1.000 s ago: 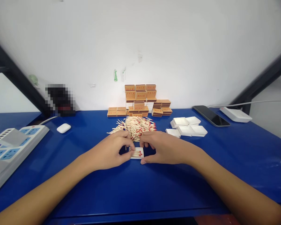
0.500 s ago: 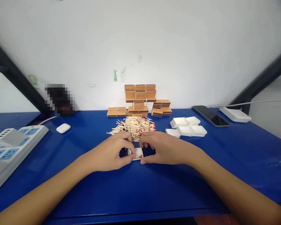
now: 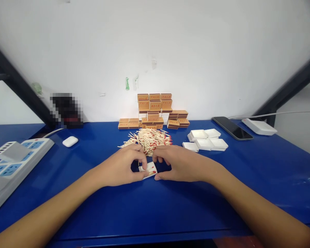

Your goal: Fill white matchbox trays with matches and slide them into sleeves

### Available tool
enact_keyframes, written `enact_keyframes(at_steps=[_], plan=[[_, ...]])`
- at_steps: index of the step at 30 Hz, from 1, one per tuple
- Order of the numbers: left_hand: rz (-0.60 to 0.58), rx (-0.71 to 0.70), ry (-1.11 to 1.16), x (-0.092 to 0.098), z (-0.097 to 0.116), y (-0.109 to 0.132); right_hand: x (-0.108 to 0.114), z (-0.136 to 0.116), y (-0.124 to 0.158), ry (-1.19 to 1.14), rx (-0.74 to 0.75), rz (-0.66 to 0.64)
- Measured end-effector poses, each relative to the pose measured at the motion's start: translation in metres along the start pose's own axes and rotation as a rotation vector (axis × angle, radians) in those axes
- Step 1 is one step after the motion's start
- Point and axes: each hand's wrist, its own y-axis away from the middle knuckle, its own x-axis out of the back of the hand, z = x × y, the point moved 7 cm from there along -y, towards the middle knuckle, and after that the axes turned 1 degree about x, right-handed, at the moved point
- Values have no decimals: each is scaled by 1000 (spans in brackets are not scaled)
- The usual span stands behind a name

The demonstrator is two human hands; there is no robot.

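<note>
Both hands meet over a small white matchbox tray (image 3: 150,170) on the blue table (image 3: 155,206). The tray holds a few red-tipped matches and sits slightly tilted. My left hand (image 3: 121,167) pinches the tray's left end with thumb and fingers. My right hand (image 3: 179,163) grips its right end, thumb at the near edge. Just behind the hands lies a loose pile of matches (image 3: 149,138).
Brown matchbox sleeves (image 3: 155,110) are stacked against the wall. Several empty white trays (image 3: 206,140) lie at the right. A phone (image 3: 232,128) and white box (image 3: 259,126) are far right. A power strip (image 3: 12,162) and earbud case (image 3: 70,141) are at the left.
The tray has been turned and tipped a little between my fingers, and shifted slightly left. Both hands stay closed on it in the same place.
</note>
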Motion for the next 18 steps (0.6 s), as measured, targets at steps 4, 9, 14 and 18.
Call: enact_keyframes(at_steps=[4, 9, 14, 18], plan=[[40, 4, -15, 2, 0, -1, 0, -4, -1, -20, 41, 11], [36, -11, -87, 13, 1, 1, 0, -4, 0, -2, 38, -1], [-30, 6, -201, 13, -2, 3, 8, 3, 1, 4, -5, 15], [-62, 2, -220, 6, -1, 3, 27, 14, -1, 82, -38, 188]])
